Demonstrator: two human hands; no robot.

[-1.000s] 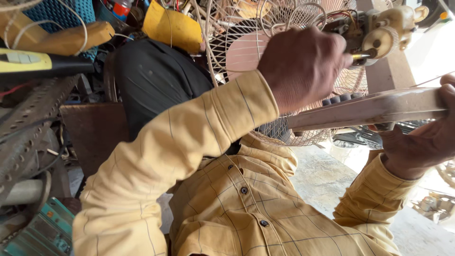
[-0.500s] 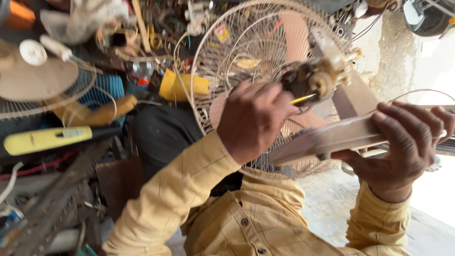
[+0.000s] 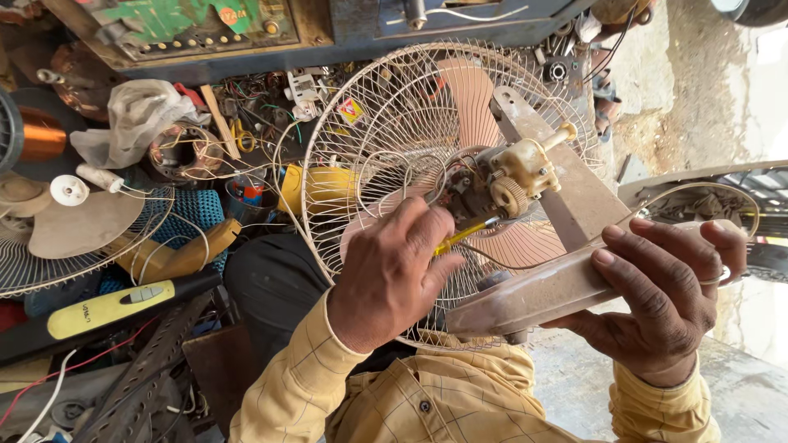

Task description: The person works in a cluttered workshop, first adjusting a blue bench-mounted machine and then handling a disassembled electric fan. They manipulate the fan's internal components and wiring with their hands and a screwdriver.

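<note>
A pedestal fan with a round wire guard (image 3: 369, 107) and pale pink blades (image 3: 472, 90) lies tilted across my lap. Its rear cover is off, so the motor and cream gear housing (image 3: 513, 176) are bare. My left hand (image 3: 394, 279) is shut on a yellow-handled screwdriver (image 3: 461, 235), whose tip points into the motor. My right hand (image 3: 665, 303) wraps the fan's beige neck bracket (image 3: 525, 299) from above, fingers curled over it. I wear a yellow checked shirt.
Clutter fills the left: a yellow-and-black tool (image 3: 107, 308), a blue mesh basket (image 3: 185, 213), a copper coil (image 3: 37, 135), loose wires, another fan guard (image 3: 33, 267) and a perforated metal bar (image 3: 148, 369). A metal cabinet (image 3: 246, 33) stands behind. Bare concrete lies at right.
The view has swung so that more of the fan and the clutter show. My left hand stays at the motor with the screwdriver, and my right hand keeps its grip on the bracket.
</note>
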